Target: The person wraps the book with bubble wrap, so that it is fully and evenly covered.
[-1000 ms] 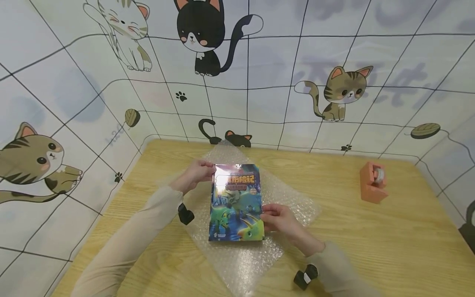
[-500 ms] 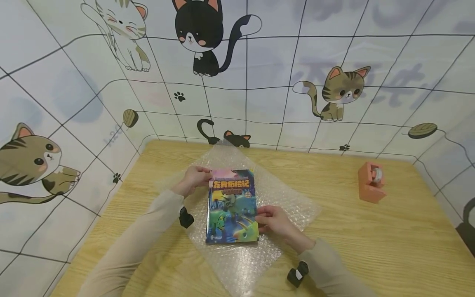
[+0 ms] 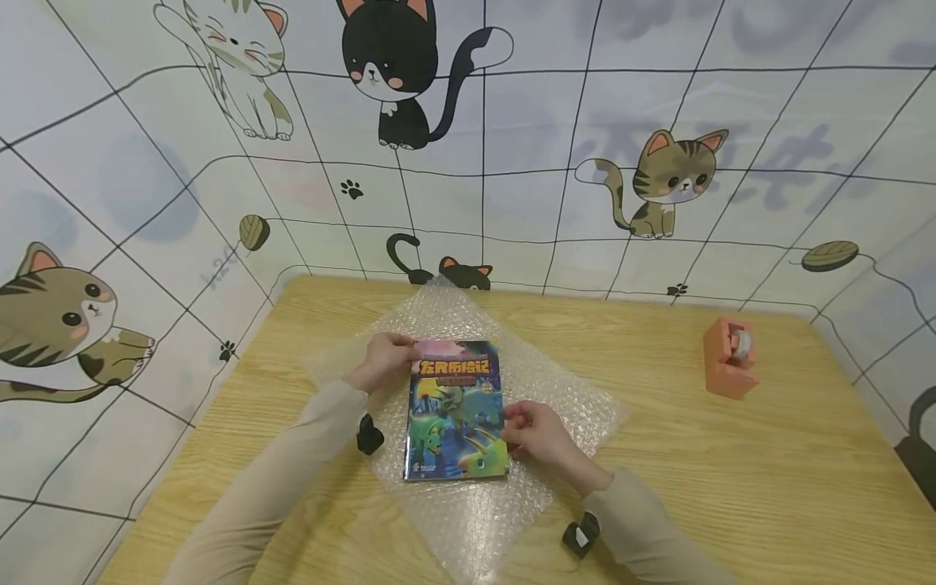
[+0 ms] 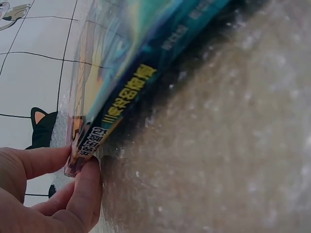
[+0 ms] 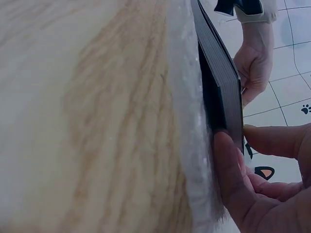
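So the left hand (image 3: 383,361) pinches a dinosaur book (image 3: 455,414) near its top-left corner, the right hand (image 3: 543,439) grips the opposite edge, and it's right over the bubble wrap (image 3: 566,398) on the worktop (image 3: 731,479), can't really tell if it's fully touching; tape dispenser (image 3: 722,366) sits well apart
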### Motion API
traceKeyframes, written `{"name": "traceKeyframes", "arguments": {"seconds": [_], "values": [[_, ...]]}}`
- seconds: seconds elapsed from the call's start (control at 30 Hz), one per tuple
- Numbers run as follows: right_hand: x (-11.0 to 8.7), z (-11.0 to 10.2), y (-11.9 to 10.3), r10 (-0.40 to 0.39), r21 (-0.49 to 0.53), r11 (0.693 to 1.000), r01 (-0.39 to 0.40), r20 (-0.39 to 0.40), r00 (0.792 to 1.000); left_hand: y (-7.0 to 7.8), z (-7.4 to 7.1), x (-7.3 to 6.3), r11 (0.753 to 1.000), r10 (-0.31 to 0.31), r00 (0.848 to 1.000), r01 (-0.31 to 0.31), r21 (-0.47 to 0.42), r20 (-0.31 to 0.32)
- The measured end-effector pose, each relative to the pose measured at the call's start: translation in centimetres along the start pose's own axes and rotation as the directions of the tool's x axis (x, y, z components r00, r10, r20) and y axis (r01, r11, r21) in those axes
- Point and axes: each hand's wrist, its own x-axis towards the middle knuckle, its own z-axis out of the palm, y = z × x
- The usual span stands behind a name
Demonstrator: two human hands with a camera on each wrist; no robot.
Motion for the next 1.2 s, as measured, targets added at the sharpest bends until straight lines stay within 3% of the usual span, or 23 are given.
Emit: {"name": "traceKeyframes", "arguments": {"seconds": [0.33, 0.57, 0.73, 1.2], "values": [[0.1, -0.3, 0.0, -0.047, -0.057, 0.997, 0.047, -0.009, 0.999, -0.9, 0.2, -0.2, 0.989, 0.137, 0.988, -0.133, -0.056, 0.065], [0.4, -0.6, 0.5, -0.075, -0.145, 0.987, 0.071, -0.022, 0.997, -1.1, 0.6, 0.0, 0.984, 0.165, 0.981, -0.158, -0.079, 0.103], [0.4, -0.9, 0.7, -0.066, -0.136, 0.989, 0.062, -0.027, 0.997, -1.1, 1.1, 0.3, 0.979, 0.197, 0.976, -0.191, -0.07, 0.096], [-0.2, -2.4, 1.1, -0.04, -0.156, 0.987, 0.03, -0.058, 0.998, 0.2, 3.2, 0.6, 0.982, 0.182, 0.98, -0.177, -0.058, 0.084]]}}
